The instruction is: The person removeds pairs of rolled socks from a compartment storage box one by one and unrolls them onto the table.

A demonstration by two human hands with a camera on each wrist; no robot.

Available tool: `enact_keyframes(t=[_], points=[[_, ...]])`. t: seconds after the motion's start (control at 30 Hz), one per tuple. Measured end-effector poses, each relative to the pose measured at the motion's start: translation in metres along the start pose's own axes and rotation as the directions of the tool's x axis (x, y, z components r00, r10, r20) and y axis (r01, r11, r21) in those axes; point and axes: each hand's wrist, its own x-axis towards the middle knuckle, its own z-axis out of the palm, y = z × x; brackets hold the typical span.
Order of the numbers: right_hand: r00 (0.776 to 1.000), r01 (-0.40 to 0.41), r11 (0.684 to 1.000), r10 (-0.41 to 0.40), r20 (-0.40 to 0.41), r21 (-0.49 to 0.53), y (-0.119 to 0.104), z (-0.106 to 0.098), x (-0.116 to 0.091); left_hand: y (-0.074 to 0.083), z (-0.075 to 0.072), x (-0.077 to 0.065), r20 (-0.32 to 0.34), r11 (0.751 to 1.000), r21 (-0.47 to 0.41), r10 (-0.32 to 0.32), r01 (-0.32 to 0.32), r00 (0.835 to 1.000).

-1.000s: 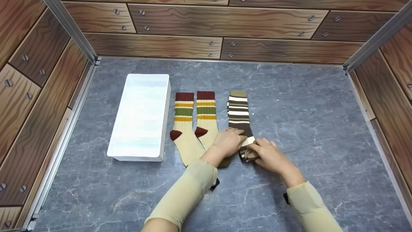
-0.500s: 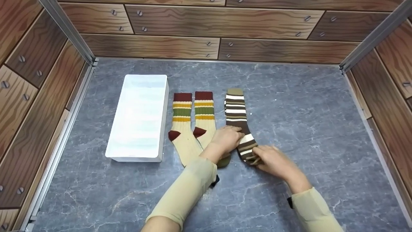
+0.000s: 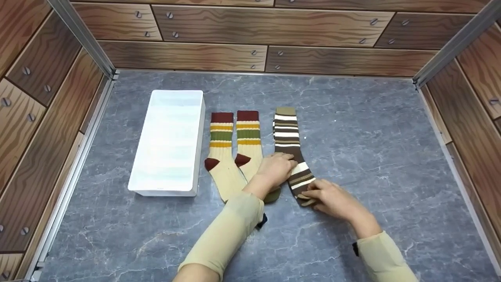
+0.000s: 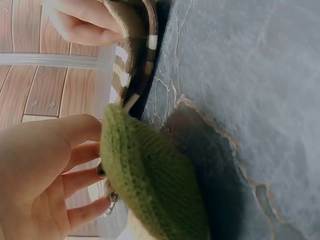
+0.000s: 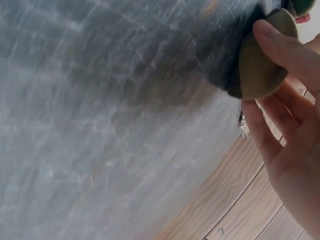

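Brown, white and tan striped socks [image 3: 287, 135] lie lengthwise on the grey surface, apparently stacked, since a second edge shows at the left. My left hand [image 3: 275, 168] rests on their middle, with fingers fairly straight. At their toe end, my right hand [image 3: 332, 199] pinches the tan toe [image 5: 265, 65] between thumb and fingers, slightly raised. Left of them lie two cream socks with maroon cuffs and heels, one outer [image 3: 225, 176] and one inner [image 3: 248, 135]. My left forearm covers part of the inner one. Its green toe [image 4: 150, 175] looms large in the left wrist view.
A white rectangular box [image 3: 166, 145] stands left of the socks. Wood-patterned walls [image 3: 235, 25] with metal edging enclose the marbled grey surface [image 3: 375, 129] at the back and both sides.
The folded-up toe end of the striped socks has been laid out toward the person. My right hand moved down and slightly right with it; my left hand stayed on the socks.
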Motion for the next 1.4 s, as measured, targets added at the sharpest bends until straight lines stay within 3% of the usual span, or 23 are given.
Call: enact_keyframes(t=[0.13, 0.23, 0.3, 0.4, 0.47, 0.57, 0.73, 0.87, 1.0, 1.13, 1.2, 1.3, 1.4], points=[[1.0, -0.005, 0.997, 0.005, 0.001, 0.072, 0.001, -0.011, 0.001, -0.002, -0.003, 0.0, -0.039, 0.998, -0.066, -0.011, 0.008, 0.999], [0.997, -0.073, 0.991, 0.076, -0.025, 0.115, 0.003, -0.021, 0.008, -0.005, -0.006, 0.0, -0.144, 0.979, -0.177, -0.123, 0.097, 0.982], [0.987, -0.14, 0.981, 0.149, -0.061, 0.136, 0.008, -0.025, 0.017, -0.008, -0.008, -0.001, -0.188, 0.929, -0.314, -0.264, 0.197, 0.946], [0.955, -0.258, 0.948, 0.279, -0.099, 0.185, 0.018, -0.026, 0.037, -0.011, -0.008, -0.001, -0.177, 0.797, -0.518, -0.455, 0.311, 0.873], [0.93, -0.325, 0.915, 0.355, -0.095, 0.239, 0.026, -0.024, 0.05, -0.012, -0.007, -0.001, -0.132, 0.711, -0.61, -0.527, 0.35, 0.84], [0.893, -0.417, 0.859, 0.448, -0.042, 0.297, 0.035, -0.02, 0.066, -0.014, -0.004, -0.001, -0.086, 0.64, -0.673, -0.567, 0.372, 0.819], [0.861, -0.491, 0.81, 0.507, 0.039, 0.322, 0.043, -0.011, 0.082, -0.015, 0.001, 0.001, -0.049, 0.562, -0.732, -0.606, 0.384, 0.794], [0.858, -0.491, 0.81, 0.514, 0.016, 0.322, 0.046, -0.006, 0.085, -0.014, 0.003, 0.002, -0.012, 0.526, -0.742, -0.631, 0.416, 0.776], [0.868, -0.466, 0.836, 0.495, -0.031, 0.289, 0.047, -0.004, 0.085, -0.013, 0.004, 0.005, 0.037, 0.492, -0.743, -0.647, 0.454, 0.762], [0.872, -0.449, 0.846, 0.485, -0.063, 0.286, 0.045, -0.005, 0.087, -0.014, 0.003, 0.006, 0.045, 0.482, -0.744, -0.655, 0.462, 0.755], [0.86, -0.464, 0.829, 0.506, -0.063, 0.311, 0.043, -0.006, 0.089, -0.015, 0.002, 0.007, 0.028, 0.486, -0.749, -0.656, 0.451, 0.754], [0.828, -0.506, 0.77, 0.56, -0.033, 0.389, 0.04, -0.007, 0.092, -0.017, 0.001, 0.007, -0.015, 0.504, -0.755, -0.653, 0.42, 0.757], [0.804, -0.534, 0.712, 0.594, 0.014, 0.457, 0.039, -0.005, 0.095, -0.017, 0.003, 0.008, -0.046, 0.503, -0.779, -0.642, 0.375, 0.765]])
